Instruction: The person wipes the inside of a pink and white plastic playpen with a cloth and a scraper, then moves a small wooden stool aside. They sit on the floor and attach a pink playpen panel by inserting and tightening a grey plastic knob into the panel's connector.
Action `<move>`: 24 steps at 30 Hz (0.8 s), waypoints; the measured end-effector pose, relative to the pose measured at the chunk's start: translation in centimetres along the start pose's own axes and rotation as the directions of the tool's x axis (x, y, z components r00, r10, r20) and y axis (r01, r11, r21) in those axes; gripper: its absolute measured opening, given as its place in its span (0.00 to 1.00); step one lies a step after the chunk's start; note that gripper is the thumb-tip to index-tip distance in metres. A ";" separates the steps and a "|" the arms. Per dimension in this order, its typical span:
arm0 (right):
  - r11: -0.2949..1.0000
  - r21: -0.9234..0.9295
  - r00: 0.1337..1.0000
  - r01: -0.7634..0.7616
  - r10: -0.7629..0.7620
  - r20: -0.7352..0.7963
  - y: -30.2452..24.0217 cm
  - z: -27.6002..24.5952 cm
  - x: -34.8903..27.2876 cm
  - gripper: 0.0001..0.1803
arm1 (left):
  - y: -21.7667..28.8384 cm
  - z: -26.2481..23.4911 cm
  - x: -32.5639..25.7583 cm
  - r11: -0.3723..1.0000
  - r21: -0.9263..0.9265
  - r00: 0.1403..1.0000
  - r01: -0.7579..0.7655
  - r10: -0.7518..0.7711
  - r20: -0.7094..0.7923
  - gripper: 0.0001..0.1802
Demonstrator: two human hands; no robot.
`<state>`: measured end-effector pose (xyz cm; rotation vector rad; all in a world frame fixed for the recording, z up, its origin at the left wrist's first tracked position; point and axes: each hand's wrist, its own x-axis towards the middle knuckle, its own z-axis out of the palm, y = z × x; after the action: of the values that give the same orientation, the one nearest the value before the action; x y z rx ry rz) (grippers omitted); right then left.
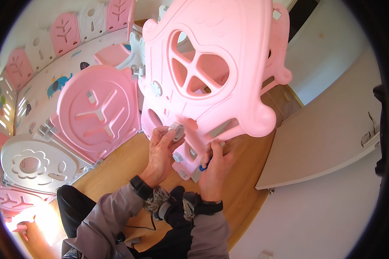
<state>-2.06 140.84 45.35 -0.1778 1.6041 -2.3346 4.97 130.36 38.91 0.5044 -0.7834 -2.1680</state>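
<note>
A pink plastic play-structure panel [246, 56] with a heart-shaped, four-part window stands in front of me. Between the fingertips of my left hand [159, 153] is a round grey plastic knob [177, 131], close to the panel's lower left part. My right hand [217, 166] is closed around a blue-handled tool [204, 165] beneath the panel's lower edge. Most of that tool is hidden by my fingers, so its kind does not show. Small grey caps [177, 156] sit on the pink lower piece between my hands.
To the left, a pink fence panel [73, 101] joins a white flower panel [69, 166] at a grey hinge. Behind them lies a patterned play mat [41, 88]. A white door [315, 142] stands at the right above the wooden floor [246, 185].
</note>
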 end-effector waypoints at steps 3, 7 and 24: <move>1.000 0.001 1.000 -0.001 0.001 0.017 -0.2 0.0 -0.1 0.08 | -0.3 0.7 0.3 0.984 0.130 0.992 -0.122 0.127 -0.026 0.14; 1.000 0.004 0.999 0.016 -0.016 0.042 -0.3 0.0 0.0 0.11 | -1.4 2.0 0.7 0.936 0.231 0.960 -0.267 0.280 -0.023 0.19; 1.000 0.023 0.998 0.005 -0.006 0.058 -0.2 -0.3 0.0 0.11 | -3.8 2.1 2.5 0.748 0.482 0.877 -0.457 0.469 0.103 0.29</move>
<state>-2.20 141.17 45.39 -0.2436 1.5511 -2.3288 0.24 131.22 37.61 0.5178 -1.3124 -1.4840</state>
